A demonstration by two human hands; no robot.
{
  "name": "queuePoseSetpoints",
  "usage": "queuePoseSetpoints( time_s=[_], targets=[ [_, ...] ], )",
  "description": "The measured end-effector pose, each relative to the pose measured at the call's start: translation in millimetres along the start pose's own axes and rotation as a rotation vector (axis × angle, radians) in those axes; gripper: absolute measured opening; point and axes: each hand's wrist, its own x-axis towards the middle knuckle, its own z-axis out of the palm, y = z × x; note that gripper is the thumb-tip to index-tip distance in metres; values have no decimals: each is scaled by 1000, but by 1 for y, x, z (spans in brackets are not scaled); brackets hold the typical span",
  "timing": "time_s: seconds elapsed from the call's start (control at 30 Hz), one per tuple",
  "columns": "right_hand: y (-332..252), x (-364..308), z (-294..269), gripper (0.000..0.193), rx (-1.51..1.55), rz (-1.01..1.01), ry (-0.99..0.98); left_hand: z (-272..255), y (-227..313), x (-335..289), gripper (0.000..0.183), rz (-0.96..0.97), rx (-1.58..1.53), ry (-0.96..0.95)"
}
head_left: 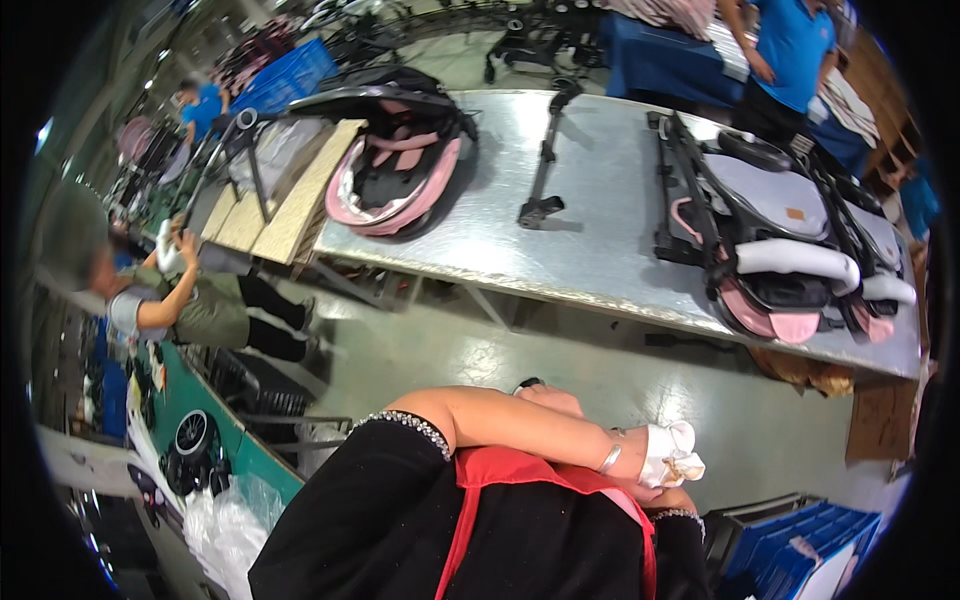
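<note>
A white cloth (672, 455), bunched into a small wad, sits at about five o'clock in the view, held against the person's own body just above a red apron strap (500, 470). One hand (665, 485) has its grip closed on the cloth; which hand it is cannot be told, since the forearms cross over the chest. The bare forearm (520, 420) running in from nine o'clock wears a silver bangle (609, 458) just beside the cloth, and the other hand (548, 398) rests on top of it, its grip hidden from view. Farther out, at twelve o'clock, a long metal bench (600, 250) carries a pink and black stroller seat (400, 170) at its eleven o'clock end, a black frame bar (545, 165) near the middle, and a folded grey and pink stroller (780, 240) at two o'clock. A person in a blue shirt (790, 50) stands behind the bench at one o'clock; another crouches at nine o'clock. Blue crates (800, 550) lie at four o'clock.
</note>
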Motion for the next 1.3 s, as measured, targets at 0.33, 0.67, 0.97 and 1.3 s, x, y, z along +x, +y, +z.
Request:
queuePoseSetpoints(
  time_s=[0.33, 0.67, 0.97, 1.3],
  targets=[
    [-89, 102, 53, 39, -186, -179, -290, -103, -19, -97, 20, -220, 210, 60],
    [-124, 165, 92, 42, -88, -153, -53, -227, -75, -266, 18, -590, 308, 27],
    [-152, 248, 38, 47, -346, 21, -180, -287, -130, -334, 17, -948, 30, 439],
    [-142, 278, 0, 51, -170, 106, -159, -361, -194, -442, 16, -1073, -99, 1104]
  ],
)
